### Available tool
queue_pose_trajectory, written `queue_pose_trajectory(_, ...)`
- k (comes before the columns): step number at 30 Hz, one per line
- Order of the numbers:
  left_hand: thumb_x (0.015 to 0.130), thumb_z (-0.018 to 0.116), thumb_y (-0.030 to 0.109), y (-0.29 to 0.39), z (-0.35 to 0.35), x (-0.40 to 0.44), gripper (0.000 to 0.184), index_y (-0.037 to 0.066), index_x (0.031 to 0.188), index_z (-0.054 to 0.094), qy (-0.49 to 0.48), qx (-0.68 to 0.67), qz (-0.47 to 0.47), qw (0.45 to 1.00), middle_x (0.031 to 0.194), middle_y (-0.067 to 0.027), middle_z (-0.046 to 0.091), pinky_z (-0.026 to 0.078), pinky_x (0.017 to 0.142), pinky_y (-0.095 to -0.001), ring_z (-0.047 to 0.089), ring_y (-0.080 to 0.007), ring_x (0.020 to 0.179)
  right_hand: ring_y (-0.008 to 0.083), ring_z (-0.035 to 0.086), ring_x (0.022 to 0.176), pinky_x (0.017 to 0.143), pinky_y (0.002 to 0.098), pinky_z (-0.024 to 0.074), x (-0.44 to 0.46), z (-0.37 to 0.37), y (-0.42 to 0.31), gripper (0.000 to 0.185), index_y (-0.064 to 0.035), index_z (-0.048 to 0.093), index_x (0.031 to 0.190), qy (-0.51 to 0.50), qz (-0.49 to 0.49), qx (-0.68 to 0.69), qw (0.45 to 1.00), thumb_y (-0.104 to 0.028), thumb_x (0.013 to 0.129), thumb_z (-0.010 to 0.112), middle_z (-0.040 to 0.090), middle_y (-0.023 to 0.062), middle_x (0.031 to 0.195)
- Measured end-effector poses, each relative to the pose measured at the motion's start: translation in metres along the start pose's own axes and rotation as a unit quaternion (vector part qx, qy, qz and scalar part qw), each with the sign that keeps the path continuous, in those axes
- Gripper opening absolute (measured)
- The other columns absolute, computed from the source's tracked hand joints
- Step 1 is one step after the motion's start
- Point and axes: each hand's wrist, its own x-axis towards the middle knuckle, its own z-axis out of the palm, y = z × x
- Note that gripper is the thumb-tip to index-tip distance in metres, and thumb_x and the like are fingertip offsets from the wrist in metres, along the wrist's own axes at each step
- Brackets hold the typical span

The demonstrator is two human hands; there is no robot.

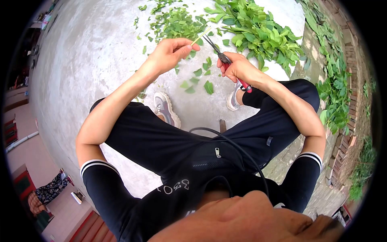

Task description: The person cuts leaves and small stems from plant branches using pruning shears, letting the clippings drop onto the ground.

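Note:
Pinched between the thumb and fingers of my left hand (pixel 174 51) is a thin pale-green stem (pixel 200 36), bare of leaves, pointing up and right. My right hand (pixel 238 67) grips a pair of pruning shears (pixel 224 59) by the red handles. Their slim dark blades reach toward the stem's tip, slightly apart; whether they touch it I cannot tell. Below my hands, a few loose green leaves (pixel 208 87) lie on the concrete, some of them blurred.
Cut leaves (pixel 177 23) are heaped on the concrete floor (pixel 92 44) ahead. A bigger pile of leafy branches (pixel 264 34) lies to the right on a pale sheet. More branches (pixel 338 84) line the brick edging (pixel 352 97). My shoes (pixel 166 109) stand below my hands.

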Motion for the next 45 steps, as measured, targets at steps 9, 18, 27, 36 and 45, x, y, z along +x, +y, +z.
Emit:
queue_pose_trajectory(9, 0.102, 0.057, 0.030, 0.010, 0.001, -0.002, 0.031, 0.005, 0.109, 0.073, -0.033, 0.047, -0.084, 0.995, 0.066, 0.0073, 0.050, 0.033, 0.057, -0.0218, 0.039, -0.0035, 0.059, 0.0196, 0.046, 0.046, 0.044, 0.0356, 0.0365, 0.002, -0.003, -0.001, 0.028, 0.0013, 0.058, 0.080, 0.066, 0.028, -0.009, 0.997, 0.000, 0.053, 0.057, 0.051, 0.0079, 0.058)
queue_pose_trajectory(18, 0.103, 0.055, 0.024, 0.001, 0.002, 0.002, 0.029, 0.002, 0.118, 0.068, -0.022, -0.009, -0.044, 0.999, 0.076, 0.0066, 0.052, 0.033, 0.057, -0.0201, 0.036, -0.0031, 0.062, 0.0197, 0.051, 0.064, 0.053, 0.0334, 0.0386, -0.002, 0.006, -0.003, 0.034, 0.0013, 0.058, 0.086, 0.015, -0.002, 0.003, 1.000, -0.001, 0.052, 0.056, 0.053, 0.0088, 0.069)
queue_pose_trajectory(27, 0.102, 0.057, 0.020, 0.005, 0.005, 0.004, 0.026, 0.000, 0.117, 0.064, -0.017, -0.074, -0.086, 0.993, 0.077, 0.0028, 0.058, 0.037, 0.056, -0.0202, 0.042, -0.0038, 0.061, 0.0225, 0.046, 0.049, 0.044, 0.0368, 0.0343, -0.004, 0.001, -0.009, 0.017, 0.0014, 0.056, 0.067, 0.056, 0.071, -0.005, 0.996, -0.002, 0.051, 0.055, 0.053, 0.0102, 0.063)
queue_pose_trajectory(36, 0.099, 0.062, 0.015, 0.005, 0.006, 0.006, 0.015, 0.004, 0.096, 0.052, 0.002, -0.158, -0.054, 0.986, 0.077, -0.0074, 0.065, 0.039, 0.052, -0.0224, 0.048, -0.0072, 0.059, 0.0204, 0.050, 0.059, 0.050, 0.0346, 0.0381, -0.002, 0.013, -0.002, 0.034, 0.0026, 0.059, 0.088, -0.002, 0.004, 0.009, 1.000, -0.003, 0.054, 0.056, 0.055, 0.0103, 0.067)
queue_pose_trajectory(45, 0.100, 0.059, 0.012, 0.012, 0.008, 0.009, 0.010, 0.003, 0.098, 0.053, -0.005, -0.183, -0.057, 0.981, 0.082, -0.0096, 0.066, 0.043, 0.056, -0.0226, 0.050, -0.0085, 0.062, 0.0201, 0.046, 0.047, 0.043, 0.0361, 0.0344, -0.007, 0.008, -0.014, 0.010, 0.0009, 0.055, 0.062, 0.058, 0.070, 0.017, 0.996, -0.001, 0.052, 0.055, 0.050, 0.0093, 0.053)
